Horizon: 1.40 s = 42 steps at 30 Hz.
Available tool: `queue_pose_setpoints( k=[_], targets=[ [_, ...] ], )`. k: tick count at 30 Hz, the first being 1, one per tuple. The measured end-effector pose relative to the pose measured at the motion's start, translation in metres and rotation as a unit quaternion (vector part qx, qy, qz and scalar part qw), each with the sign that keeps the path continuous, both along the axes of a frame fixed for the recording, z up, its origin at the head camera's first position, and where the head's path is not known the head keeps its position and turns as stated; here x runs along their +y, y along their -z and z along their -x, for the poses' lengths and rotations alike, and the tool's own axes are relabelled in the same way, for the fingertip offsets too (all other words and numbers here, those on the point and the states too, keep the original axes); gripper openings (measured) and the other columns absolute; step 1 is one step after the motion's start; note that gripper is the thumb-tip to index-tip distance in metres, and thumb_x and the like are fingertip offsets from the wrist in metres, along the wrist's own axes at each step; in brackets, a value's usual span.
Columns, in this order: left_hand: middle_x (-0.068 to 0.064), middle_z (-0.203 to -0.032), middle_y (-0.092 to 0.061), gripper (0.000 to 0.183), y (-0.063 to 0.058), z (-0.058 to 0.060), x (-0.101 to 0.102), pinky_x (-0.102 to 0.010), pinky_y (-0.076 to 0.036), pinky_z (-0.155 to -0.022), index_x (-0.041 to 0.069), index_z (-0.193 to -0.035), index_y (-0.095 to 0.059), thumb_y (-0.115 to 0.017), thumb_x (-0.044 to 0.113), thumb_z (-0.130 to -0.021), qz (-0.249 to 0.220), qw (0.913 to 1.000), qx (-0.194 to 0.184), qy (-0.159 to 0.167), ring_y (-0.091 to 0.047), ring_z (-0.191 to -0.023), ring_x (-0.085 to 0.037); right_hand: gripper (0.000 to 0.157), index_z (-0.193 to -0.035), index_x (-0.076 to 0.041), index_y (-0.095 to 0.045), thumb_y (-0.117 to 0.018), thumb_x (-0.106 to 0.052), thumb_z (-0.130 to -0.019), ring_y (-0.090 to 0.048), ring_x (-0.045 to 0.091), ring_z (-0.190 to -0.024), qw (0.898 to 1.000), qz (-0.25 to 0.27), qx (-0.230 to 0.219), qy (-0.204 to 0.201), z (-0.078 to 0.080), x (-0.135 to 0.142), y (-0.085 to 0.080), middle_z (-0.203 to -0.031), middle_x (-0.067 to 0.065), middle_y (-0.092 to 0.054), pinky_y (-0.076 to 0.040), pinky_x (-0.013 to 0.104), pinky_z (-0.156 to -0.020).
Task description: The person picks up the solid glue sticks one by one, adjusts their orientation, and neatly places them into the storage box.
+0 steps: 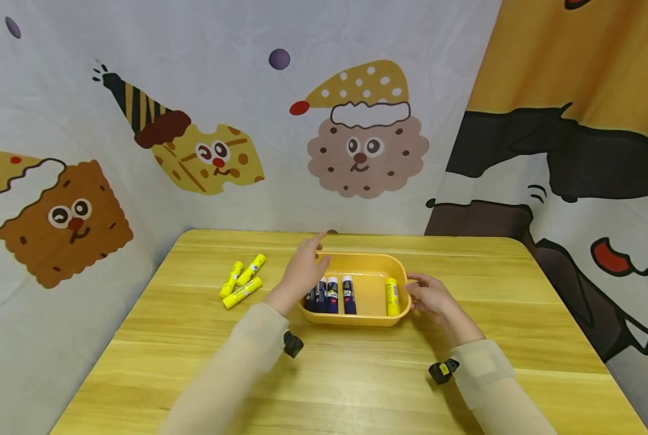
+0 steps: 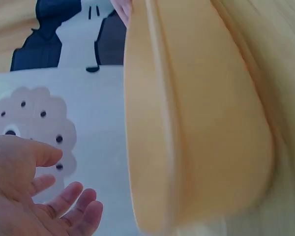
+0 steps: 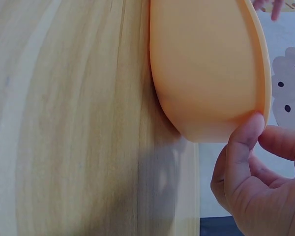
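A yellow-orange plastic tray [image 1: 356, 321] stands on the table. Inside, several dark blue glue sticks [image 1: 349, 296] line the left part, and one yellow glue stick [image 1: 392, 297] stands at the right end. My left hand [image 1: 302, 267] is over the tray's left end, partly hiding it; in the left wrist view its fingers are spread and loosely bent, holding nothing. At the opposite end, my right hand [image 1: 434, 297] pinches the tray's rim between thumb and finger, plain in the right wrist view, where the tray's outer wall [image 3: 206, 73] fills the top.
Left of the tray, three yellow glue sticks [image 1: 242, 293] lie close together on the wooden table [image 1: 346, 386]. A printed cloth [image 1: 280, 145] with cartoon biscuits and cheese hangs behind the table's back edge. Each wrist carries a small black camera [image 1: 293, 344].
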<state>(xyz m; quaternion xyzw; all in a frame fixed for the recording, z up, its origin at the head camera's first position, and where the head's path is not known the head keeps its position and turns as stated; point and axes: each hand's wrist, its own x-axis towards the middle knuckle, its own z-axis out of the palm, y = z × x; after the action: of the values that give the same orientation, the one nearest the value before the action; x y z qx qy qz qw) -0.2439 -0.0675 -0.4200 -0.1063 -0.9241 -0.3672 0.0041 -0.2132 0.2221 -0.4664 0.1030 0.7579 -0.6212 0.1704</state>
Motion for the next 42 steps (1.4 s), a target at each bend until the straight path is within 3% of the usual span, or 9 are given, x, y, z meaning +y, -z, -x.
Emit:
queue_pose_setpoints(
  k=[6,13,20,25,34,42],
  targets=[
    [-0.018,-0.124,-0.052,0.056,0.007,-0.003,-0.039,-0.043,-0.049,-0.088,0.012,-0.145,-0.037,-0.058,0.02,-0.094,0.002,0.9993,0.022,-0.03,-0.054,-0.108,-0.033,0.051,-0.144,0.0,-0.032,-0.048,-0.014,-0.098,-0.057,0.017,-0.084,1.0,0.001,-0.003,0.001,0.0,-0.001,-0.001,-0.114,0.017,-0.051,-0.051,0.025,-0.065],
    [-0.019,-0.132,-0.046,0.055,0.012,-0.005,-0.078,-0.048,-0.043,-0.098,0.011,-0.145,-0.036,-0.056,0.022,-0.095,0.027,0.998,0.026,-0.05,-0.047,-0.12,-0.033,0.049,-0.144,-0.002,-0.034,-0.049,-0.013,-0.098,-0.056,0.016,-0.081,1.0,0.004,-0.008,0.005,0.0,0.0,0.0,-0.113,0.016,-0.05,-0.051,0.024,-0.065],
    [-0.022,-0.145,-0.034,0.062,0.024,-0.006,-0.114,-0.058,-0.036,-0.102,0.014,-0.149,-0.029,-0.056,0.022,-0.094,0.059,0.9961,0.002,-0.066,-0.032,-0.131,-0.045,0.05,-0.144,-0.002,-0.033,-0.048,-0.013,-0.098,-0.056,0.017,-0.08,1.0,0.008,-0.001,-0.005,-0.001,0.001,0.0,-0.114,0.017,-0.049,-0.051,0.024,-0.064],
    [-0.025,-0.146,-0.031,0.065,0.036,-0.004,-0.137,-0.058,-0.029,-0.107,0.007,-0.149,-0.025,-0.056,0.02,-0.094,0.081,0.9927,-0.007,-0.089,-0.029,-0.132,-0.047,0.049,-0.144,-0.002,-0.033,-0.047,-0.013,-0.099,-0.056,0.016,-0.079,1.0,0.004,0.003,-0.004,-0.001,0.001,0.0,-0.113,0.017,-0.05,-0.051,0.023,-0.063],
    [-0.03,-0.147,-0.025,0.066,0.059,0.003,-0.172,-0.062,-0.03,-0.105,0.003,-0.15,-0.02,-0.052,0.018,-0.095,0.095,0.9858,-0.066,-0.121,-0.025,-0.131,-0.053,0.049,-0.143,-0.002,-0.034,-0.048,-0.013,-0.098,-0.056,0.016,-0.077,1.0,0.009,-0.005,-0.002,-0.001,0.001,0.001,-0.11,0.015,-0.051,-0.051,0.024,-0.063],
    [-0.034,-0.145,-0.025,0.066,0.063,0.008,-0.19,-0.061,-0.023,-0.109,0.0,-0.149,-0.018,-0.05,0.009,-0.092,0.084,0.9809,-0.122,-0.126,-0.022,-0.133,-0.051,0.048,-0.143,-0.002,-0.034,-0.047,-0.013,-0.098,-0.056,0.016,-0.077,1.0,0.0,-0.007,0.0,0.0,0.001,0.001,-0.11,0.015,-0.052,-0.051,0.025,-0.064]
  ],
)
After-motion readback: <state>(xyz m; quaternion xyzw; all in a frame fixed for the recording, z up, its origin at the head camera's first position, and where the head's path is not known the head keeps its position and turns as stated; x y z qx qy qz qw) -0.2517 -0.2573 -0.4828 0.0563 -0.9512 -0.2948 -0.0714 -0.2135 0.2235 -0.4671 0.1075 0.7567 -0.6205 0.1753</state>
